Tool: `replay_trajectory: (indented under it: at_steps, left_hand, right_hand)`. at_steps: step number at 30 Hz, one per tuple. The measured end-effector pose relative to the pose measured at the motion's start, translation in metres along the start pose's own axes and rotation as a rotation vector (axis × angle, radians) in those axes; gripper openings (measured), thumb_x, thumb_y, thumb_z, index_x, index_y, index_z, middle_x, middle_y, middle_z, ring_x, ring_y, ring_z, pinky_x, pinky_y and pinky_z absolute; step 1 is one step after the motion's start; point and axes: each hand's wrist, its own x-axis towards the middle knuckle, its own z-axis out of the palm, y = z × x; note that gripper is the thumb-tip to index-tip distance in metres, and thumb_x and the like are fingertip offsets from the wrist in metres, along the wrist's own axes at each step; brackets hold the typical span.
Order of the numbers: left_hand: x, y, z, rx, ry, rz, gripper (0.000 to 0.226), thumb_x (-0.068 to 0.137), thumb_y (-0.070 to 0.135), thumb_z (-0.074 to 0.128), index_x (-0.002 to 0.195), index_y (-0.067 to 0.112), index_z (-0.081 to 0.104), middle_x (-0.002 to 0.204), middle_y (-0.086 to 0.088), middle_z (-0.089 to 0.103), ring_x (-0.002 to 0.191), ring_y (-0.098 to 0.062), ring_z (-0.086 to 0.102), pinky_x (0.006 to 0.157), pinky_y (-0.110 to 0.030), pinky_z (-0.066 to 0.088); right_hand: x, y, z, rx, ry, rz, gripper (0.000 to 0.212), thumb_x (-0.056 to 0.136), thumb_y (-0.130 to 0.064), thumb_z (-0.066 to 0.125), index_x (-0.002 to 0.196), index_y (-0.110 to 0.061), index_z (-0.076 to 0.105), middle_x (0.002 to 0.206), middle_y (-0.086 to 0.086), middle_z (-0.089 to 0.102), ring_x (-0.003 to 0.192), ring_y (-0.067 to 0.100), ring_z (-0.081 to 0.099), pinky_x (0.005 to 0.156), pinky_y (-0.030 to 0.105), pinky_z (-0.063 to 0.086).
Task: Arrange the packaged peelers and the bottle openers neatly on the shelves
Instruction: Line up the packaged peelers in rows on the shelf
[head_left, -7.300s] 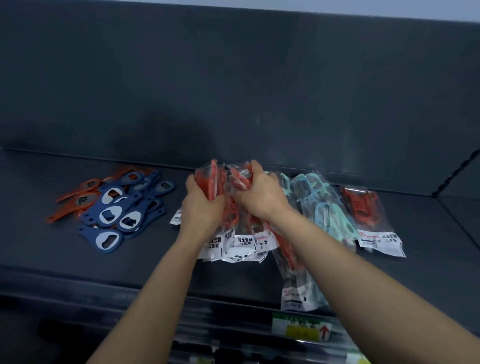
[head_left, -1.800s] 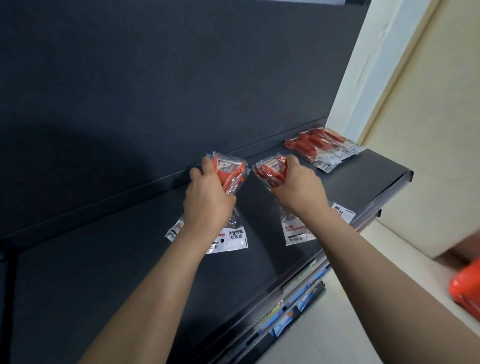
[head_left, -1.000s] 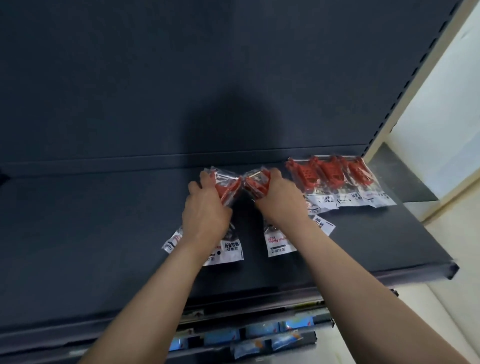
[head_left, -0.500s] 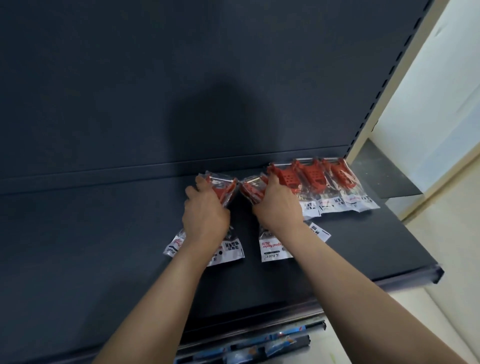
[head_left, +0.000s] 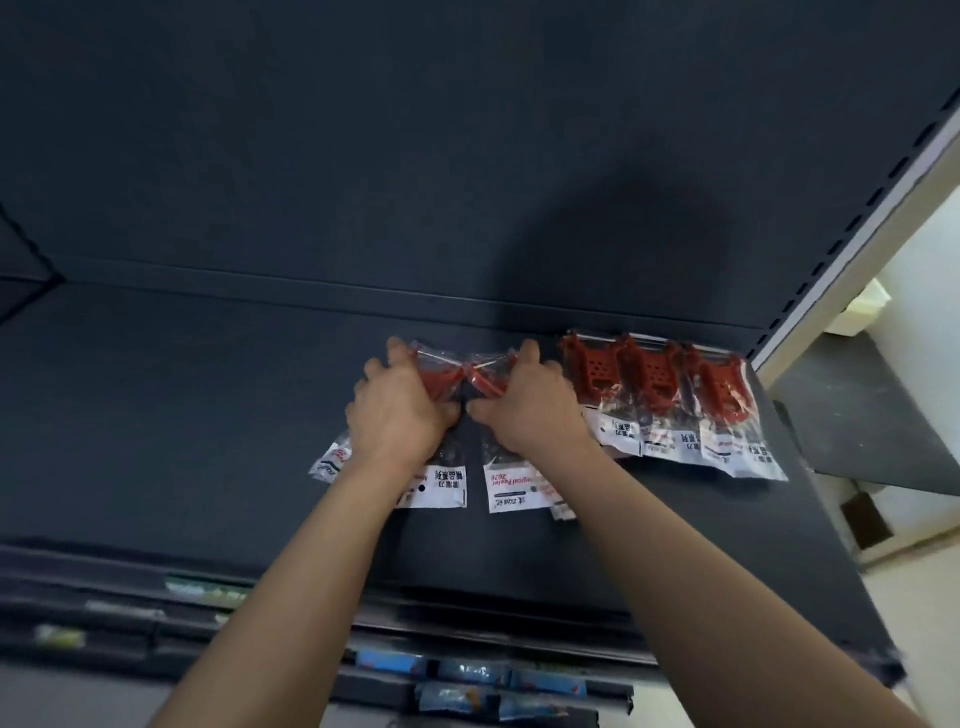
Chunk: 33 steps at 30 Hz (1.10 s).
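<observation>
Change noted: seven seconds back, both hands were gathering red packs out of a mixed pile beside the bottle openers. Since then two bundles have been carried to another stretch of shelf (head_left: 182, 415) and brought down near its back edge. Within the last second they have been drawn in toward the row of three red packaged peelers (head_left: 660, 395) already laid at the back right corner.

Judged meaning: the red peelers are being grouped together and the row is about to be extended leftward. The bundles have not yet been spread out singly.

Left hand (head_left: 400, 410): closed, fingers curled over the top of the left bundle (head_left: 441, 486), red peeler heads gripped. White label ends are seen trailing toward the front edge from under the wrist.

Right hand (head_left: 530, 410): closed likewise round the top of the right bundle (head_left: 511, 491). It is placed just beside the leftmost pack of the row; contact cannot be confirmed. The tops of the two bundles meet between the hands.

The pack count in each bundle cannot be told; more than one label is seen under each wrist.

Bottle openers: not in view. Blue packets (head_left: 467, 675) are seen on a lower shelf, blurred.

Judged remaining: both bundles to be fanned out, openers still to be arranged.
</observation>
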Motion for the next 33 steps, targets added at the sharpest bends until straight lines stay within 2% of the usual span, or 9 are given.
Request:
replay_trajectory:
  at_steps: [4,8,15,17,21,23,25,29,33]
  left_hand:
    - [-0.013,-0.007,-0.007,-0.029,0.060,0.011,0.081,0.070,0.038,0.076,0.136,0.013,0.036,0.124,-0.016,0.048,0.113,-0.038,0.050,0.094,-0.049,0.044]
    - [-0.019,-0.012,-0.010,0.004,0.087,0.023,0.063,0.074,0.039,0.073,0.122,0.009,0.046,0.118,-0.016,0.053,0.110,-0.037,0.048,0.093,-0.048,0.043]
    - [-0.013,-0.012,-0.008,0.009,0.148,0.064,0.046,0.080,0.034,0.066,0.112,0.005,0.050,0.108,-0.016,0.060,0.106,-0.036,0.046,0.088,-0.045,0.041]
    - [-0.007,-0.014,-0.007,-0.047,0.173,0.087,0.044,0.078,0.031,0.067,0.109,0.005,0.051,0.103,-0.016,0.063,0.100,-0.036,0.051,0.085,-0.045,0.045]
    - [0.000,-0.017,-0.007,-0.099,0.188,0.125,0.041,0.077,0.029,0.068,0.108,0.006,0.052,0.099,-0.015,0.065,0.095,-0.036,0.056,0.081,-0.044,0.047]
    - [0.001,-0.017,-0.008,-0.119,0.192,0.140,0.038,0.078,0.028,0.068,0.106,0.007,0.052,0.098,-0.014,0.065,0.095,-0.035,0.057,0.081,-0.044,0.048]
    - [0.001,-0.016,-0.010,-0.121,0.216,0.152,0.036,0.080,0.030,0.067,0.105,0.008,0.054,0.099,-0.013,0.067,0.097,-0.036,0.056,0.083,-0.044,0.047]
    - [0.000,-0.007,-0.017,-0.075,0.260,0.170,0.031,0.084,0.035,0.063,0.106,0.014,0.057,0.096,-0.007,0.068,0.099,-0.033,0.053,0.084,-0.041,0.038]
    - [0.000,0.012,-0.018,-0.156,0.266,0.203,0.028,0.082,0.031,0.064,0.104,0.014,0.056,0.090,-0.008,0.069,0.087,-0.033,0.060,0.078,-0.044,0.050]
  right_hand:
    - [-0.003,0.002,-0.008,-0.017,-0.015,-0.058,0.076,0.078,-0.039,0.070,0.134,-0.006,0.032,0.129,0.019,0.045,0.119,0.037,0.046,0.098,0.044,0.044]
    - [-0.005,0.004,-0.010,-0.060,-0.014,-0.060,0.055,0.080,-0.025,0.066,0.124,-0.002,0.043,0.122,0.019,0.051,0.113,0.036,0.050,0.094,0.042,0.047]
    - [0.003,0.011,-0.008,-0.056,0.057,-0.027,0.024,0.084,-0.010,0.063,0.106,-0.007,0.056,0.102,0.012,0.064,0.090,0.028,0.063,0.079,0.038,0.055]
    - [0.005,0.010,-0.008,-0.054,0.064,-0.020,0.023,0.084,-0.011,0.062,0.106,-0.008,0.056,0.098,0.010,0.064,0.087,0.027,0.063,0.075,0.036,0.055]
    - [0.005,0.009,-0.004,-0.055,0.042,-0.015,0.025,0.084,-0.018,0.063,0.107,-0.011,0.054,0.094,0.009,0.065,0.085,0.029,0.064,0.076,0.040,0.056]
    - [0.007,0.009,-0.004,-0.058,0.072,-0.018,0.023,0.085,-0.016,0.061,0.107,-0.011,0.055,0.093,0.008,0.066,0.084,0.028,0.064,0.071,0.035,0.054]
    - [0.007,0.009,-0.007,-0.068,0.130,-0.029,0.023,0.086,-0.018,0.061,0.108,-0.012,0.057,0.096,0.009,0.066,0.087,0.029,0.063,0.067,0.031,0.047]
    - [0.008,0.007,-0.018,-0.052,0.218,-0.057,0.017,0.086,-0.017,0.059,0.103,-0.011,0.057,0.092,0.008,0.065,0.088,0.031,0.062,0.064,0.030,0.043]
    - [0.008,0.014,-0.032,0.006,0.245,-0.079,0.015,0.086,-0.025,0.061,0.093,-0.012,0.058,0.087,0.008,0.065,0.083,0.029,0.062,0.064,0.031,0.046]
